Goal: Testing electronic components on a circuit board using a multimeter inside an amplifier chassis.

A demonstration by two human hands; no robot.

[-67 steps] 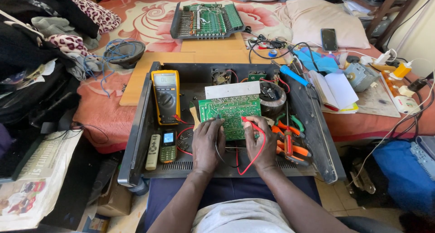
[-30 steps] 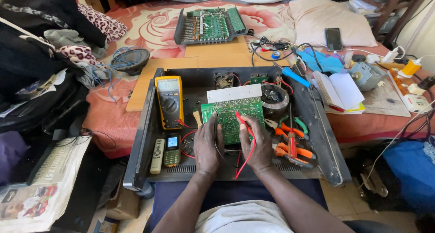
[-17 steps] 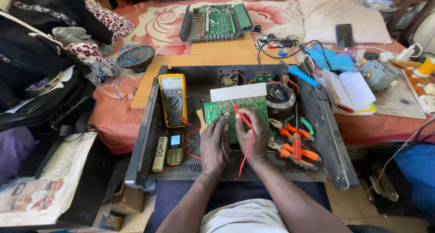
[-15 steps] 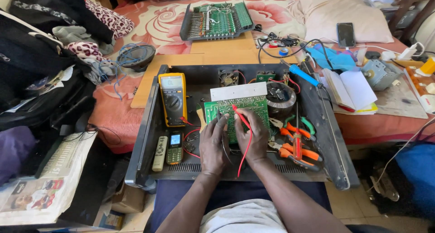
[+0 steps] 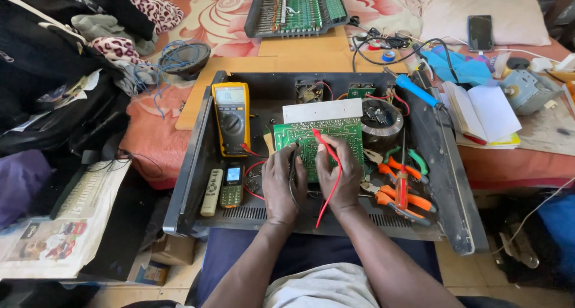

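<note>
A slim pale remote (image 5: 211, 192) and a small keypad phone (image 5: 232, 186) lie at the left of the open black metal chassis (image 5: 191, 164), under a yellow, rubber-cased multimeter (image 5: 232, 117). The left hand (image 5: 281, 182) curls narrowly at the near left edge of the green circuit board (image 5: 320, 141), which lies flat mid-chassis. The right hand (image 5: 340, 171) pinches a thin red probe (image 5: 317, 139), tip on the board, its glossy lead looping down. Just right sit a round wound transformer (image 5: 383, 117), orange-handled pliers (image 5: 404, 197) and a blue soldering iron (image 5: 416, 91).
</note>
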